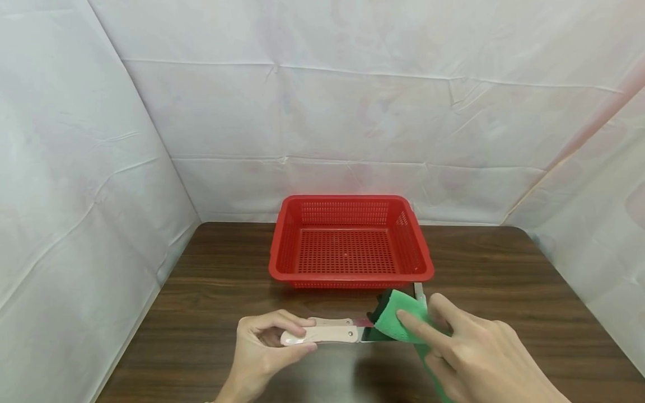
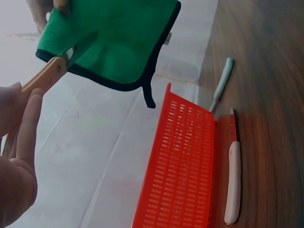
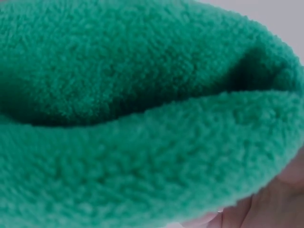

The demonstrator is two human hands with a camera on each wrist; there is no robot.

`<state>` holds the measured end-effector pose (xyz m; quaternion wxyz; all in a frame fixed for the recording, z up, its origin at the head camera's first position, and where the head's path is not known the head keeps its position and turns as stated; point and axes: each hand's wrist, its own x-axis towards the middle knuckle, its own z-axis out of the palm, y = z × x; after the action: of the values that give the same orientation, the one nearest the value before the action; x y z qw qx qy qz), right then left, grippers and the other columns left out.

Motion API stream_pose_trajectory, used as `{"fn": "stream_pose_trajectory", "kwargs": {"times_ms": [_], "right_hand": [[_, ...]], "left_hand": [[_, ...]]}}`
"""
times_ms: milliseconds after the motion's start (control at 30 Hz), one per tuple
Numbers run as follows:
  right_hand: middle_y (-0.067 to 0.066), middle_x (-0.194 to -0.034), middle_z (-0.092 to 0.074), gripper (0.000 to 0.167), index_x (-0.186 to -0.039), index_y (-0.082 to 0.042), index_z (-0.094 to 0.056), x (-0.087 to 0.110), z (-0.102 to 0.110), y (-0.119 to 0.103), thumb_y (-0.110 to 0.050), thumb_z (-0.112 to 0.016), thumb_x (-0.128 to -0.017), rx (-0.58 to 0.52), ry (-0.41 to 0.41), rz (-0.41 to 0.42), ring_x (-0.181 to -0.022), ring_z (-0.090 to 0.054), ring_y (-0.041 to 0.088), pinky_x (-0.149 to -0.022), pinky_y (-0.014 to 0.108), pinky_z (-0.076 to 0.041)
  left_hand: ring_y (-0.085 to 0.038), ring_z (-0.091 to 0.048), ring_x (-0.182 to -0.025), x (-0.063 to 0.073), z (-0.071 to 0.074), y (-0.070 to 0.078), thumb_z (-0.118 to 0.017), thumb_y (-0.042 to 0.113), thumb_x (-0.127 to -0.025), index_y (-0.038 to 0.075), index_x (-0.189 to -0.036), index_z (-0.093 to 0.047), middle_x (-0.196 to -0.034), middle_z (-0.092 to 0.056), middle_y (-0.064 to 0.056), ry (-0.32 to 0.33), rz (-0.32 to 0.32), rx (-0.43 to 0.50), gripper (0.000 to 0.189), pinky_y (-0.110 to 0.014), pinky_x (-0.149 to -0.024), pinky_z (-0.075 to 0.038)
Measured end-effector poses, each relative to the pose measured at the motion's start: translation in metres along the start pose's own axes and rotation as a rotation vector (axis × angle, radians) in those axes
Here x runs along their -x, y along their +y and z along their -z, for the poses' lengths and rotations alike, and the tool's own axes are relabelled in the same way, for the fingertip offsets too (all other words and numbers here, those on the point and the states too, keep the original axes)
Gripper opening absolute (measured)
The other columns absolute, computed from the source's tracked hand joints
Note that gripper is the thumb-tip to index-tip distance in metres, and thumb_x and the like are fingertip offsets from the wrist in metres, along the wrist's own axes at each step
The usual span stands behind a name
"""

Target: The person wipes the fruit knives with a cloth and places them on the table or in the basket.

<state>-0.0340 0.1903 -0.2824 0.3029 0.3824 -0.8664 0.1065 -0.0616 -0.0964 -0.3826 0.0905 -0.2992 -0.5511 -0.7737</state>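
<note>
My left hand grips a knife by its pale handle, just in front of the basket. The blade points right, and its outer part is hidden by a green cloth with black edging. My right hand holds that cloth, the index finger lying along it over the blade. In the left wrist view the knife handle sits between the left fingers, and the cloth hangs beside the blade. Folded fluffy cloth fills the right wrist view, with part of the hand below it.
A red perforated basket stands on the dark wooden table. Beside it lie a knife with a pale pinkish handle and another utensil with a pale greenish handle. White sheeting surrounds the table's back and sides.
</note>
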Motion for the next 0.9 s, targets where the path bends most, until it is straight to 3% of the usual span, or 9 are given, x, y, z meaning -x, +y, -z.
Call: {"fn": "stream_pose_trajectory", "kwargs": {"times_ms": [167, 267, 300, 400, 500, 667, 700, 800, 900], "right_hand": [[-0.006, -0.084, -0.042, 0.050, -0.107, -0.019, -0.070, -0.005, -0.004, -0.005, -0.027, -0.022, -0.095, -0.041, -0.023, 0.032, -0.053, -0.016, -0.007, -0.043, 0.002, -0.009], [-0.005, -0.085, -0.044, 0.029, -0.109, -0.019, -0.070, -0.007, -0.007, -0.007, -0.017, -0.051, -0.087, -0.082, -0.086, 0.037, -0.053, -0.021, -0.006, -0.041, 0.002, -0.016], [-0.004, -0.085, -0.044, 0.031, -0.108, -0.019, -0.070, -0.008, -0.008, -0.008, -0.014, -0.051, -0.083, -0.085, -0.092, 0.049, -0.053, -0.022, -0.005, -0.040, 0.003, -0.017], [-0.003, -0.085, -0.045, 0.032, -0.103, -0.020, -0.069, -0.009, -0.014, -0.011, -0.011, -0.049, -0.080, -0.096, -0.106, 0.070, -0.054, -0.025, -0.003, -0.040, 0.004, -0.021], [-0.003, -0.083, -0.043, 0.046, -0.095, -0.019, -0.068, -0.009, -0.020, -0.012, -0.016, -0.024, -0.085, -0.068, -0.050, 0.115, -0.054, -0.024, 0.000, -0.040, 0.005, -0.016], [-0.004, -0.081, -0.042, 0.046, -0.090, -0.018, -0.066, -0.008, -0.024, -0.012, -0.016, -0.020, -0.087, -0.045, -0.035, 0.123, -0.056, -0.028, 0.002, -0.040, 0.006, -0.015], [-0.003, -0.082, -0.042, 0.044, -0.091, -0.018, -0.066, -0.008, -0.023, -0.012, -0.015, -0.023, -0.086, -0.044, -0.046, 0.124, -0.055, -0.028, 0.002, -0.040, 0.006, -0.015], [-0.003, -0.084, -0.044, 0.028, -0.095, -0.018, -0.068, -0.006, -0.020, -0.011, -0.009, -0.047, -0.079, -0.055, -0.115, 0.100, -0.056, -0.030, 0.002, -0.040, 0.005, -0.016], [-0.003, -0.084, -0.044, 0.039, -0.098, -0.019, -0.069, -0.005, -0.017, -0.010, -0.004, -0.064, -0.061, -0.051, -0.165, 0.082, -0.057, -0.032, 0.002, -0.040, 0.005, -0.016]], "left_hand": [[-0.034, -0.068, -0.084, -0.002, -0.004, -0.001, -0.073, -0.021, -0.066, -0.004, -0.084, -0.068, -0.091, -0.069, -0.021, 0.006, 0.016, -0.009, 0.025, -0.029, -0.059, -0.058], [-0.032, -0.068, -0.082, -0.004, -0.006, -0.001, -0.073, -0.020, -0.066, -0.004, -0.084, -0.068, -0.091, -0.068, -0.022, 0.014, 0.025, -0.014, 0.025, -0.030, -0.058, -0.058], [-0.031, -0.068, -0.082, -0.004, -0.007, -0.001, -0.073, -0.020, -0.066, -0.003, -0.084, -0.068, -0.091, -0.068, -0.023, 0.019, 0.029, -0.014, 0.025, -0.031, -0.058, -0.059], [-0.030, -0.068, -0.081, -0.004, -0.007, -0.002, -0.073, -0.021, -0.066, -0.003, -0.083, -0.068, -0.091, -0.068, -0.023, 0.030, 0.027, -0.013, 0.025, -0.032, -0.058, -0.059], [-0.029, -0.068, -0.080, -0.004, -0.007, -0.002, -0.072, -0.022, -0.065, -0.004, -0.083, -0.067, -0.091, -0.068, -0.023, 0.033, 0.013, -0.003, 0.026, -0.031, -0.056, -0.058], [-0.028, -0.068, -0.080, -0.003, -0.007, -0.002, -0.071, -0.023, -0.066, -0.004, -0.083, -0.067, -0.091, -0.068, -0.025, 0.037, 0.012, 0.007, 0.026, -0.029, -0.056, -0.058], [-0.028, -0.068, -0.080, -0.003, -0.007, -0.002, -0.071, -0.023, -0.065, -0.003, -0.083, -0.068, -0.092, -0.068, -0.025, 0.040, 0.012, 0.005, 0.027, -0.029, -0.056, -0.058], [-0.029, -0.068, -0.080, -0.003, -0.006, -0.001, -0.071, -0.024, -0.065, -0.003, -0.083, -0.068, -0.092, -0.068, -0.024, 0.042, -0.002, 0.003, 0.028, -0.029, -0.056, -0.058], [-0.030, -0.068, -0.081, -0.002, -0.003, 0.000, -0.070, -0.025, -0.065, -0.003, -0.083, -0.067, -0.092, -0.069, -0.022, 0.048, -0.011, 0.008, 0.029, -0.029, -0.058, -0.058]]}}
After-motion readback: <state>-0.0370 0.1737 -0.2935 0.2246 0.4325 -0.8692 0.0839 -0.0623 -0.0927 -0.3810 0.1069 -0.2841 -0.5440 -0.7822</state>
